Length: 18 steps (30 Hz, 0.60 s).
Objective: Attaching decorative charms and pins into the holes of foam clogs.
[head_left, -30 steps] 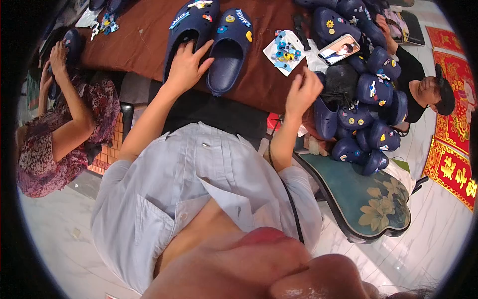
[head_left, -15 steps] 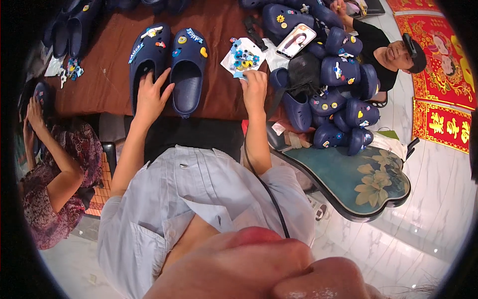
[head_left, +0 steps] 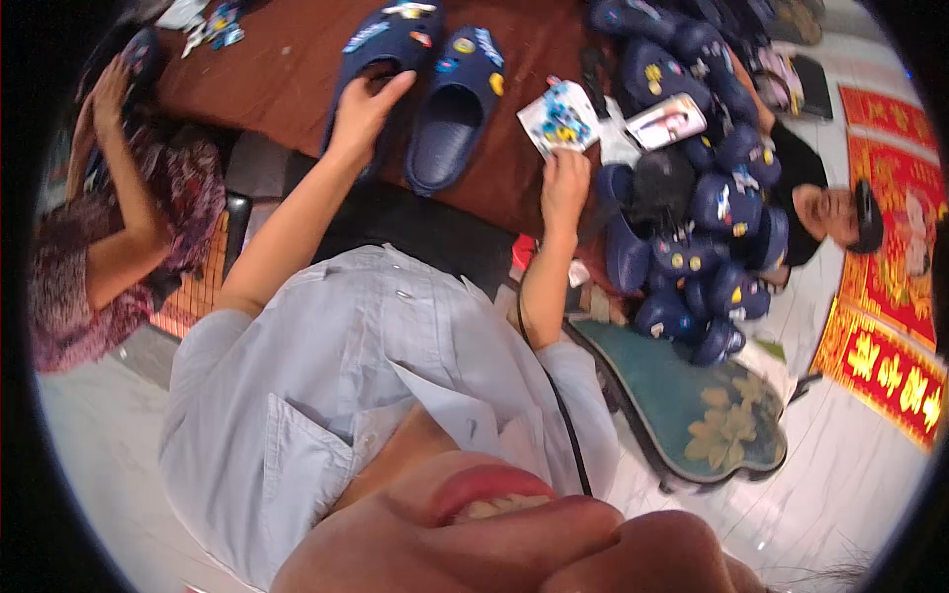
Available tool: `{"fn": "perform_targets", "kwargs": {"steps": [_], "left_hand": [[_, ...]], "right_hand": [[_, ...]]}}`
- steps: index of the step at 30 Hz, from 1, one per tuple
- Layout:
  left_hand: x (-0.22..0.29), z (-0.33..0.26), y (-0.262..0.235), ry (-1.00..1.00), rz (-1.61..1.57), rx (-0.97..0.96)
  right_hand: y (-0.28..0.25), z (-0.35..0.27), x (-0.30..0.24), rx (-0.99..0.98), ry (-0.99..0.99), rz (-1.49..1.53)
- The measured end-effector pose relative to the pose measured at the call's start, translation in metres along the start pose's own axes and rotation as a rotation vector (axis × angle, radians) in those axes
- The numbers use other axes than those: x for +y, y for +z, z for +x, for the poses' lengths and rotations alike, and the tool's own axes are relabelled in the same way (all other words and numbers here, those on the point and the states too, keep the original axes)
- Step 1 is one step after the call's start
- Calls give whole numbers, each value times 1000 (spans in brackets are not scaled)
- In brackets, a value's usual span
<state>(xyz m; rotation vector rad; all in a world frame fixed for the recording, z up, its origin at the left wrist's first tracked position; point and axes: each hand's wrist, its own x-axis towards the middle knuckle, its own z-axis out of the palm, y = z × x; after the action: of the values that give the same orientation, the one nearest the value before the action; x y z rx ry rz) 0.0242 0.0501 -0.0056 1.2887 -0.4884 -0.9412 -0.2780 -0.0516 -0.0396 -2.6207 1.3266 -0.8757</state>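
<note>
Two navy clogs lie side by side on the brown cloth, toes away from me: the left clog (head_left: 388, 44) and the right clog (head_left: 445, 133), both with colourful shoe charms on top. My left hand (head_left: 364, 117) rests at the left clog's opening, its thumb spread apart and its fingertips partly hidden there. Several small blue, yellow and dark charms (head_left: 565, 117) are heaped on a white sheet (head_left: 534, 111). At that sheet's near edge is my right hand (head_left: 565, 188), fingers bunched together; what they pinch, if anything, is hidden.
A pile of navy clogs (head_left: 727, 203) stands to the right, with a phone (head_left: 667, 121) beside it. A co-worker (head_left: 825, 203) sits behind the pile. Another person's hands (head_left: 107, 94) hold a dark clog at left. A teal flowered seat (head_left: 662, 405) is at lower right.
The whole view has shifted, so the table sits higher and further right. My left hand has slid slightly forward on the left clog. My right hand stays by the charms, fingers more bunched.
</note>
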Motion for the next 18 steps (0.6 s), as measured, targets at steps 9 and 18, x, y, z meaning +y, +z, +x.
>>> {"fn": "perform_targets", "kwargs": {"steps": [9,18], "left_hand": [[-11,16,9,30,137,145],[8,12,-15,50,-66,29]], "right_hand": [[-19,26,-27,124,289,456],[-8,118,-136,-203,210,1137]]}}
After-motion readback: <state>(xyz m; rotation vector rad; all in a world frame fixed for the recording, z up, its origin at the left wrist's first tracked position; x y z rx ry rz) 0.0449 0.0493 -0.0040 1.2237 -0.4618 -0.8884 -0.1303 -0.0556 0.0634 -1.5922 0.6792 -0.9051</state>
